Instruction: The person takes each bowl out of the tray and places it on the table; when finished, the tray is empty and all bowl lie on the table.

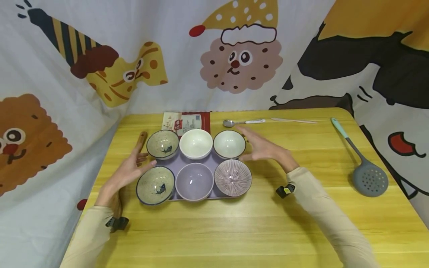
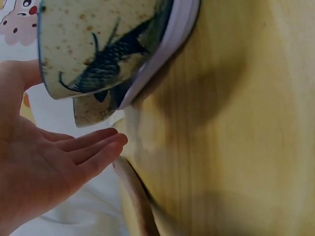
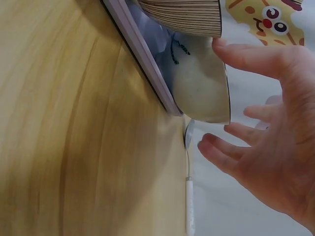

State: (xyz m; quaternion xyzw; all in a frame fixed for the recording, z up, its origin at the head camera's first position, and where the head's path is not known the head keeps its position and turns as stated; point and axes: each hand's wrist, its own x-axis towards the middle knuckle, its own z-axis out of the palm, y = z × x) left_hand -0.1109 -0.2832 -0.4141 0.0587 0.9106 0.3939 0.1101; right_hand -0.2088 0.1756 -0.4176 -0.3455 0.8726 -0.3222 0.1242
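Observation:
A lilac tray (image 1: 182, 160) carries several bowls in two rows. Two speckled bowls with a dark blue fish, the front one (image 1: 155, 185) and the back one (image 1: 163, 144), stand on its left. A white bowl (image 1: 196, 144) and a lilac bowl (image 1: 194, 182) fill the middle. At the right are a pale dark-rimmed bowl (image 1: 229, 144) and a streaked bowl (image 1: 232, 178). My left hand (image 1: 129, 169) is spread beside the speckled bowls, thumb near the front one's rim. My right hand (image 1: 263, 145) is spread beside the right bowls, its fingers extended. Neither hand grips anything.
Under my left hand lies a wooden-handled utensil (image 1: 142, 139), partly hidden. Behind the tray are a red and white packet (image 1: 192, 122), a spoon (image 1: 229, 123) and a thin pink-handled utensil (image 1: 295, 120). A grey slotted turner (image 1: 370, 178) lies at the right.

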